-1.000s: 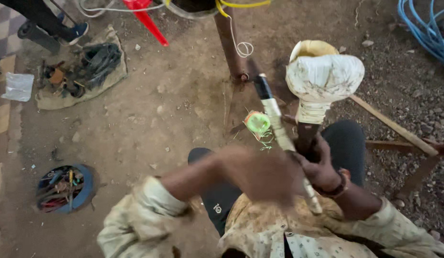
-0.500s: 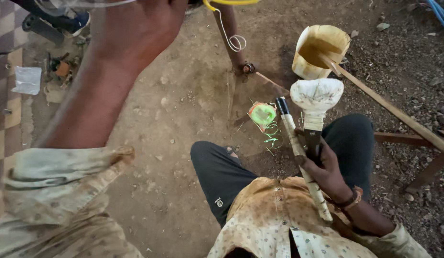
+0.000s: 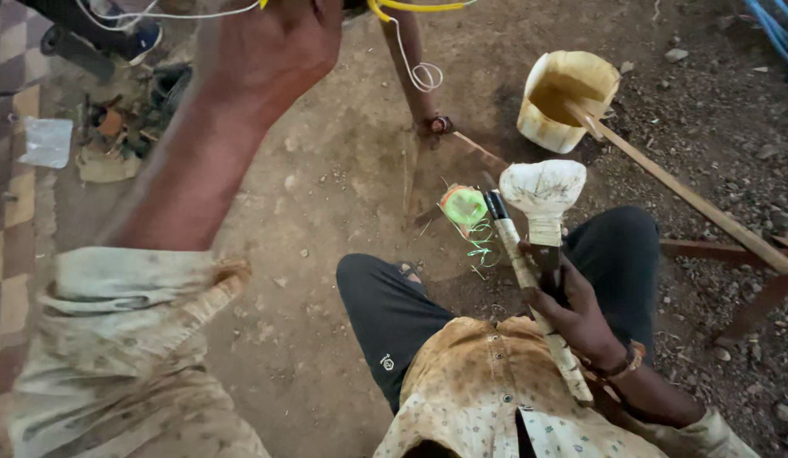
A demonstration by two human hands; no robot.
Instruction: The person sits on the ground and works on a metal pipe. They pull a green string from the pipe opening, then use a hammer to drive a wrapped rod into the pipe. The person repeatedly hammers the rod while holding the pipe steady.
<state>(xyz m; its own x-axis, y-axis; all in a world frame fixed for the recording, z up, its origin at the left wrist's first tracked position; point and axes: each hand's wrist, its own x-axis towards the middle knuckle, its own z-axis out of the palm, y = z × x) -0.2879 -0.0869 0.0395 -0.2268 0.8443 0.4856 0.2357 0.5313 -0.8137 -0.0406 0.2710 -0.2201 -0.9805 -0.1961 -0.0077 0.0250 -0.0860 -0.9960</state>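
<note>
My left hand (image 3: 279,42) is raised to the top edge of the view, fingers closed, right by yellow cable (image 3: 411,7) and white wire (image 3: 424,72); what it grips is cut off. My right hand (image 3: 572,309) rests over my lap, shut on a long tape-wrapped stick with a black tip (image 3: 517,259) and on the handle of a tool with a wide cream cloth-wrapped head (image 3: 542,191). A green spool with loose green thread (image 3: 463,208) lies on the dirt just beyond the stick's tip.
A cream bucket of brown liquid (image 3: 538,127) with a wooden slat (image 3: 691,199) in it stands at the upper right. A rusty post (image 3: 411,72) rises ahead. Scraps and tools (image 3: 114,127) lie at the left by a plastic sheet (image 3: 46,140). Blue hose (image 3: 776,25) crosses the top right corner.
My left arm swung up from my lap to the top of the view and stays raised. The view tilted, bringing the bucket into sight. My right hand keeps its hold.
</note>
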